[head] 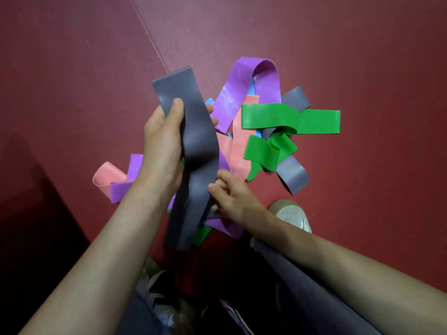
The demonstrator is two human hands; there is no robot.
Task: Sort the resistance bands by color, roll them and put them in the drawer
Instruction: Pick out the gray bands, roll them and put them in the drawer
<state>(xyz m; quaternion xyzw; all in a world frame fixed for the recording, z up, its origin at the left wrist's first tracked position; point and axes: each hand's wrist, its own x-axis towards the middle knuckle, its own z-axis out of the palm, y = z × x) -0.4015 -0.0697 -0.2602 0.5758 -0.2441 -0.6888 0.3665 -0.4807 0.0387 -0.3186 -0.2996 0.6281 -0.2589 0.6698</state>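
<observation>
Nearest the lens, our left forearm [101, 238] and right forearm [338, 262] rise from the lower edge and converge on one held grey band [196, 131]. The left hand [162, 146] grips this band in its upper half, with the thumb [177, 107] laid across the front face and the fingertips [211, 109] showing past the far edge. The band's long axis runs steeply, from its upper end above the left hand down to its free lower end near our knees.

The right hand [234, 201] lies lower and to the right, its fingers curled against the band's right edge. We cannot tell whether they pinch that edge or only touch it. We judge it the nearer hand to the free lower end, where a roll would most readily begin.

Beyond and beneath the held band, the unsorted pile rests on the red mat [338, 44]. It includes a purple band [242, 78], a flat green band [290, 118], a salmon band [239, 151] and a second grey band [292, 175]. A pale shoe [290, 211] sits just beside the right wrist. No drawer is in view.
</observation>
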